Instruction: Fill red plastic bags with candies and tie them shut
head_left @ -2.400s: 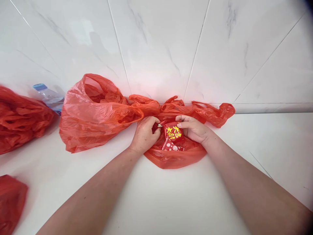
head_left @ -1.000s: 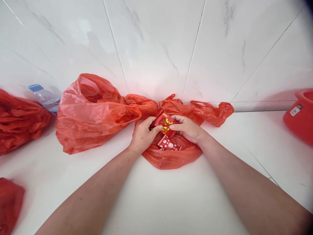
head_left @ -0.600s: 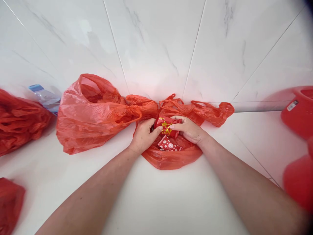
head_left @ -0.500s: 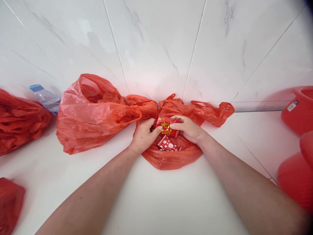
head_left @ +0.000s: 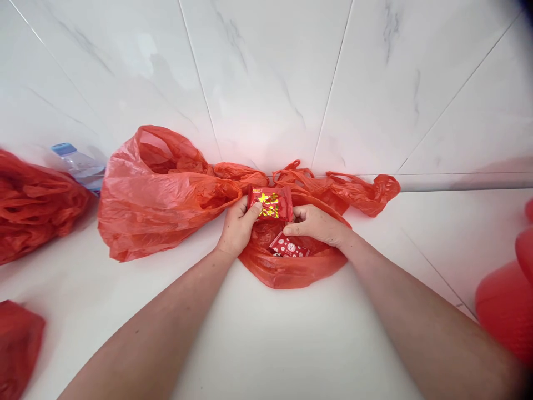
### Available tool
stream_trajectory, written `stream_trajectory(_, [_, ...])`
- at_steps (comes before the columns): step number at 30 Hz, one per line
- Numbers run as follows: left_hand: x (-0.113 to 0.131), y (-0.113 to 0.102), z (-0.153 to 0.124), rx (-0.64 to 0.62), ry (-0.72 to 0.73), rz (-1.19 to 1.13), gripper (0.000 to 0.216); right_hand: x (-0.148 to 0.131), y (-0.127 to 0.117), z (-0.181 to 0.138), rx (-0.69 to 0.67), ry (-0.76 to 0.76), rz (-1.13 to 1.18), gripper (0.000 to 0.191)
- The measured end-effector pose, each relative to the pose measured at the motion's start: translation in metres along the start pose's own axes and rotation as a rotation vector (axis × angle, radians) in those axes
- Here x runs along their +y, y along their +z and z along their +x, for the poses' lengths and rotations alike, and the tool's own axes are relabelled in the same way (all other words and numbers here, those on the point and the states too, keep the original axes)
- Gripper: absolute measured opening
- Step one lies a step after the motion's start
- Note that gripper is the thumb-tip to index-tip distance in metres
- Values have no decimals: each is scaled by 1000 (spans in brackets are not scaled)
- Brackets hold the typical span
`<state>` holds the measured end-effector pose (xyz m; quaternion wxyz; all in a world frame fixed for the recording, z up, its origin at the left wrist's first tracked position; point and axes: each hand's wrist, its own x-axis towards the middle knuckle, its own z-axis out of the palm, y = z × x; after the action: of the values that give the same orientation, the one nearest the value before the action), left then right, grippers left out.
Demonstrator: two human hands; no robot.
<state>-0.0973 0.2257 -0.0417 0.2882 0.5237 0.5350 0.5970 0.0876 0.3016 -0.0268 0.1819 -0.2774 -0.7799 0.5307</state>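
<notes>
My left hand (head_left: 238, 223) grips a red snack packet (head_left: 270, 203) with gold lettering, thumb on its front. My right hand (head_left: 314, 225) is beside the packet's lower right corner, thumb and index finger apart; its other fingers are partly hidden. Both hands are at the mouth of a red plastic bag (head_left: 287, 272) lying on the white surface. Inside that bag lies a smaller red wrapped packet (head_left: 288, 244) with white dots, just below my right thumb.
Left of my hands stands a larger open red bag (head_left: 145, 205). Farther left are another red bag (head_left: 37, 205), a clear bottle with a blue cap (head_left: 79, 164), and red plastic (head_left: 19, 344). Crumpled red bag plastic (head_left: 366, 191) lies along the tiled wall. Red containers (head_left: 503, 303) stand right.
The gold-lettered packet has moved left and turned flatter to view in my left hand. My right thumb has come off it. A red container with a white label at right has left the view.
</notes>
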Motion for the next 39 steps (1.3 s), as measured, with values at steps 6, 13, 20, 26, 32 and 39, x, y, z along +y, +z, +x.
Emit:
stream_trajectory(6, [1, 0, 0, -16, -12, 13, 23, 1, 1, 1, -12, -7, -23, 34])
stream_trajectory(13, [3, 0, -1, -40, -18, 58, 23, 2, 2, 1, 39, -14, 41, 31])
stream_trajectory(20, [6, -1, -3, -75, 54, 69, 33, 6, 2, 5, 74, 2, 142, 32])
stream_trajectory(26, [9, 0, -3, -82, 67, 62, 23, 6, 1, 5, 92, 19, 188, 34])
stream_trajectory(32, [8, 0, -3, -77, 77, 107, 19, 4, 1, 5, 98, 17, 198, 33])
stream_trajectory(39, [6, 0, -1, -75, 123, 188, 18, 5, 1, 4, 114, 31, 189, 32])
